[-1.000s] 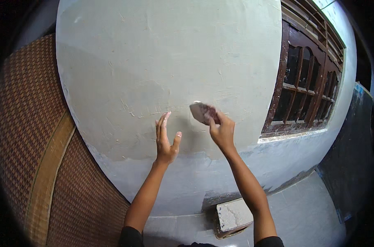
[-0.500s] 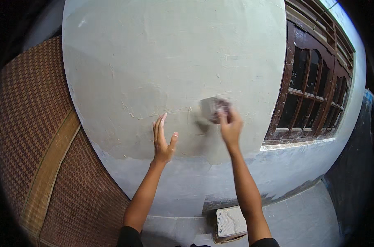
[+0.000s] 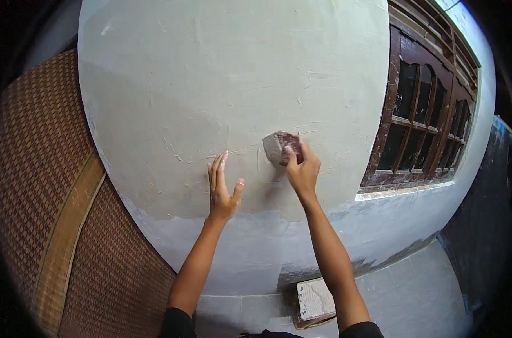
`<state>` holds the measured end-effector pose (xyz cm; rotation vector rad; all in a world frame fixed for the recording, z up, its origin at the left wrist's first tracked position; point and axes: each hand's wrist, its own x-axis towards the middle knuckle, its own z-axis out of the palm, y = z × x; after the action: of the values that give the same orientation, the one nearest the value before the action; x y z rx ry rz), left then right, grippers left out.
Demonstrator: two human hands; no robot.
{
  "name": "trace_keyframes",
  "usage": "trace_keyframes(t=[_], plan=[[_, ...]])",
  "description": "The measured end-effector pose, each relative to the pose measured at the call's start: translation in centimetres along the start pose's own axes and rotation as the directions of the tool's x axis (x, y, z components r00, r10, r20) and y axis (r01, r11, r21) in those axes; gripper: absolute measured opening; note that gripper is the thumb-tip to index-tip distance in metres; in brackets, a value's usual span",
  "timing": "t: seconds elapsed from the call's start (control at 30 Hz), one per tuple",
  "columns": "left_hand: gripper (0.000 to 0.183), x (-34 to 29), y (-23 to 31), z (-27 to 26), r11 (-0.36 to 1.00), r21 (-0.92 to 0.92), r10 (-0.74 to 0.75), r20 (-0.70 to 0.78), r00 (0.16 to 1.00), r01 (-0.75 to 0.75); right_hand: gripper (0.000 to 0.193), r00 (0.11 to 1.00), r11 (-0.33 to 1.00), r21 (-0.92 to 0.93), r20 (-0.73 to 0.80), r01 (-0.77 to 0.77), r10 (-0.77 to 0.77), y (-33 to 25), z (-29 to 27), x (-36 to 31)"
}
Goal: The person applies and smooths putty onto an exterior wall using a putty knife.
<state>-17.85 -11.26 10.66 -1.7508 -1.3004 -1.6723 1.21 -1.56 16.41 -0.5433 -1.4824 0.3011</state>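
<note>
Ahead of me stands a wall (image 3: 222, 73) coated with pale greenish-grey putty, marked by thin ridges and streaks. My right hand (image 3: 304, 168) grips a putty scraper (image 3: 283, 149) by its dark reddish-brown part, with the thumb on the near face. The scraper's grey, smeared blade points left, close to the wall; whether its edge touches is hard to tell. To its left, my left hand (image 3: 221, 190) is raised by the wall with fingers stretched up and thumb apart, holding nothing. White smears show on its fingertips.
A brown woven mat (image 3: 42, 129) covers the left side. At right is a dark wooden window (image 3: 416, 121) with a pale sill (image 3: 405, 190). Below, a rectangular container (image 3: 315, 301) with white putty on top stands on the grey tiled floor (image 3: 408, 293).
My right hand has moved the scraper slightly left along the wall, and the scraper looks sharper now. My left hand stays nearly in place, and the view has shifted a little.
</note>
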Motion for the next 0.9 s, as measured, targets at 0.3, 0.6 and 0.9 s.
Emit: trace_keyframes(t=[0.3,0.6,0.9], plan=[[0.067,0.1,-0.5,-0.9,0.999,-0.027,0.023,0.011,1.000,-0.023,0.014,0.981,0.991,0.131,-0.182,-0.035,0.058,2.3,-2.4,0.4],[0.067,-0.2,-1.4,-2.1,0.998,-0.058,0.012,0.019,1.000,-0.011,0.012,0.927,0.995,0.062,-0.361,-0.083,0.100,2.2,-5.8,2.2],[0.067,0.7,-1.2,-0.6,0.994,-0.101,0.051,0.012,0.999,-0.050,0.019,0.980,0.971,-0.223,-0.160,0.082,-0.120,3.2,1.0,-0.2]])
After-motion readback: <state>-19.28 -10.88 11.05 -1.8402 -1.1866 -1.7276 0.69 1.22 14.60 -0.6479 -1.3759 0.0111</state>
